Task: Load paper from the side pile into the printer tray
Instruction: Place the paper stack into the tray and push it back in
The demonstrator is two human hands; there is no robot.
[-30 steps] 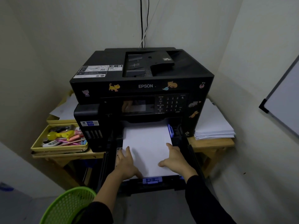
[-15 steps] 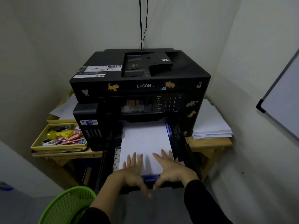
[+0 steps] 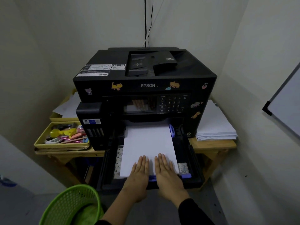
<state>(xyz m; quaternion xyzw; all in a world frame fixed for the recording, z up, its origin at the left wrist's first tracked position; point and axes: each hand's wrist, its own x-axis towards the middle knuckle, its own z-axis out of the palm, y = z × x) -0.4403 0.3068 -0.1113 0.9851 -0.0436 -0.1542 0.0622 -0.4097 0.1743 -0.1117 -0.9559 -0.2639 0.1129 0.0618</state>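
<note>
A: What are the fingers doing?

B: Both hands lie flat, palms down, fingers straight and together, gripping nothing. The left hand (image 3: pixel 140 169) and right hand (image 3: pixel 164 169) rest side by side on the near end of the paper stack (image 3: pixel 148 143), fingertips pointing away toward the printer (image 3: pixel 144 88).

A: And the paper itself?

B: It sits in the pulled-out printer tray (image 3: pixel 193 161), long axis running from under the fingers straight into the printer's mouth. The far end goes under the housing.

A: Edges?

B: Just right of the right-hand fingers, a strip of tray floor shows beside the paper. A blue side guide (image 3: pixel 172 130) stands against the paper's right edge beyond the fingers. A blue end guide (image 3: pixel 185 176) lies at the near edge, partly under the palms. Left of the left-hand fingers, a printed strip of tray floor shows.

A: Farther out?

B: The side pile (image 3: pixel 215 127) sits on the table (image 3: pixel 211 144), well right of the fingers. Far left, a yellow tray (image 3: pixel 61 144) of clutter; near left below, a green basket (image 3: pixel 69 203).
</note>
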